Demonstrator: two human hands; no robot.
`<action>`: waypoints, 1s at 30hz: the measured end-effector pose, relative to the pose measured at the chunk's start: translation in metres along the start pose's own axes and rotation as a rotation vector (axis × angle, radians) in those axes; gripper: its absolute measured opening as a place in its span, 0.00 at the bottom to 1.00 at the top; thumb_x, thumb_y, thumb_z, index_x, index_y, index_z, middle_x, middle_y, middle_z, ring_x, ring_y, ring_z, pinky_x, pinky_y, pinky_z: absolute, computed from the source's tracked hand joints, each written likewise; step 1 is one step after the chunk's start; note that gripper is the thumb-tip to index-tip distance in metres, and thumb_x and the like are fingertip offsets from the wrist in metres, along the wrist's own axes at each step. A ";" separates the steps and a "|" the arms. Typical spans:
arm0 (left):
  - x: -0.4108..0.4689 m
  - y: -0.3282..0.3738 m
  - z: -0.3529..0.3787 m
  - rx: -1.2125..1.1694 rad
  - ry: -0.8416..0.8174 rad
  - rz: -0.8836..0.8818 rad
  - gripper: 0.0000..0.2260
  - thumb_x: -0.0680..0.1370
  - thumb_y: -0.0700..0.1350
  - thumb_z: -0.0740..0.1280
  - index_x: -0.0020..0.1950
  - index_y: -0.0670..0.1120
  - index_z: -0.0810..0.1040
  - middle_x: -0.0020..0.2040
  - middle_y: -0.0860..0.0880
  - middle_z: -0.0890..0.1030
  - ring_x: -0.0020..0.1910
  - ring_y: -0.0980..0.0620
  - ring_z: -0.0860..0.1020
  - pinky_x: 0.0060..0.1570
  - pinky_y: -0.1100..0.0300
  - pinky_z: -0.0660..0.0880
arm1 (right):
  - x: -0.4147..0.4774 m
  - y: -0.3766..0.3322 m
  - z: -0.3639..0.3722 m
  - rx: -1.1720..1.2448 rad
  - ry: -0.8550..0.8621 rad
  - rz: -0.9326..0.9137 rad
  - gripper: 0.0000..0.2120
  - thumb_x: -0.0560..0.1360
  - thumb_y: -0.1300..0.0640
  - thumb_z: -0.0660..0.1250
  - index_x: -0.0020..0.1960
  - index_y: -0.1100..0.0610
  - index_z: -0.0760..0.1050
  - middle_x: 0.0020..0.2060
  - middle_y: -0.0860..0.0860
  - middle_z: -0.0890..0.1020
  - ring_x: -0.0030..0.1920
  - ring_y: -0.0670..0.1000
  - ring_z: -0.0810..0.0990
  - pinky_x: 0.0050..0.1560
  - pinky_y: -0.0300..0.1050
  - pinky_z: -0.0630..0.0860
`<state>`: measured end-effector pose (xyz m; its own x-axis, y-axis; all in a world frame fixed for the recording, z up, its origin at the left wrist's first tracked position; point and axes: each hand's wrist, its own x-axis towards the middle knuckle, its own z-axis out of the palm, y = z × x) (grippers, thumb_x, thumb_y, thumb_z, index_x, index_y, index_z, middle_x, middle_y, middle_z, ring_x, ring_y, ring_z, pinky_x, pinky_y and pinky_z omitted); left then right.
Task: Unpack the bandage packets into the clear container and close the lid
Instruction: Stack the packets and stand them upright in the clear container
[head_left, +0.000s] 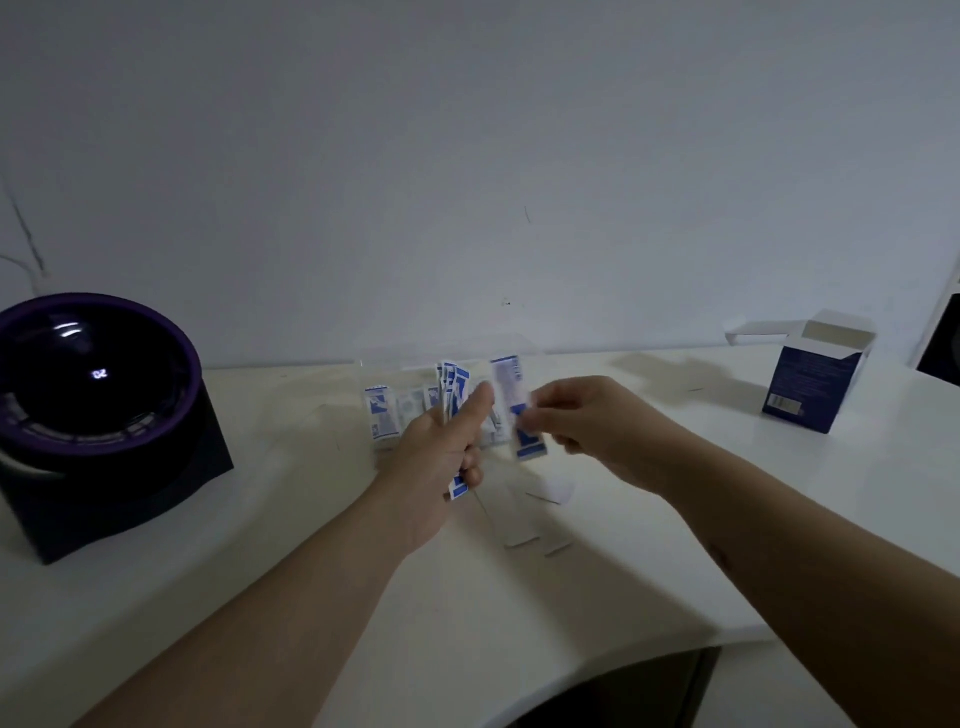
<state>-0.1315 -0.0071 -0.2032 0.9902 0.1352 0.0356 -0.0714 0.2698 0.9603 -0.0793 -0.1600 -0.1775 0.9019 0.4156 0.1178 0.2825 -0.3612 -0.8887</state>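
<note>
The left hand (441, 457) is over the middle of the white table (260, 519). Its fingers are curled around a bundle of bandage packets (453, 387), and the thumb is stretched upward along the side of the bundle. The packets are fanned a little at the top, and 1 blue corner shows under the hand.

The right hand (587, 421) is just beside it, on the right. Its thumb and fingertips pinch a single packet (529, 446) at the edge, and the other fingers are bent inward. This packet hangs upright and is blurred, so its print cannot be read.

Directly behind both hands stands the clear container (415, 359) on the table, near the wall. It is open at the top. Some standing packets (377, 413) are already inside, on its left side. How many they are I cannot tell.

In front of the hands a flat clear piece (550, 491) lies on the table; if it is the lid I cannot tell.

Far to the right stands a blue cardboard box (810, 384) with open flaps. At the left edge sits a dark round device (98, 405) with a purple rim
</note>
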 end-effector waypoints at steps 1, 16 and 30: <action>-0.002 0.000 0.001 0.013 -0.004 -0.002 0.10 0.74 0.50 0.68 0.44 0.46 0.72 0.30 0.51 0.67 0.26 0.56 0.63 0.26 0.65 0.63 | -0.002 -0.005 0.006 0.015 -0.057 -0.030 0.04 0.71 0.59 0.72 0.38 0.55 0.79 0.26 0.45 0.77 0.30 0.46 0.69 0.33 0.39 0.66; 0.005 0.007 -0.006 -0.291 0.136 0.072 0.08 0.81 0.41 0.59 0.43 0.45 0.72 0.28 0.50 0.77 0.28 0.53 0.79 0.39 0.56 0.76 | 0.019 -0.020 0.025 -0.790 -0.464 0.356 0.18 0.68 0.49 0.76 0.42 0.62 0.73 0.33 0.55 0.74 0.36 0.52 0.75 0.40 0.43 0.79; 0.005 0.004 -0.009 0.020 0.127 0.073 0.06 0.78 0.40 0.64 0.41 0.47 0.73 0.27 0.53 0.64 0.19 0.59 0.58 0.21 0.66 0.58 | 0.012 0.014 0.006 -0.220 -0.244 0.251 0.12 0.70 0.61 0.71 0.48 0.68 0.77 0.38 0.59 0.76 0.39 0.55 0.75 0.41 0.50 0.77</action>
<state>-0.1279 0.0030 -0.2018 0.9591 0.2739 0.0712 -0.1387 0.2356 0.9619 -0.0663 -0.1552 -0.1916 0.8555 0.4675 -0.2227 0.1501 -0.6354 -0.7574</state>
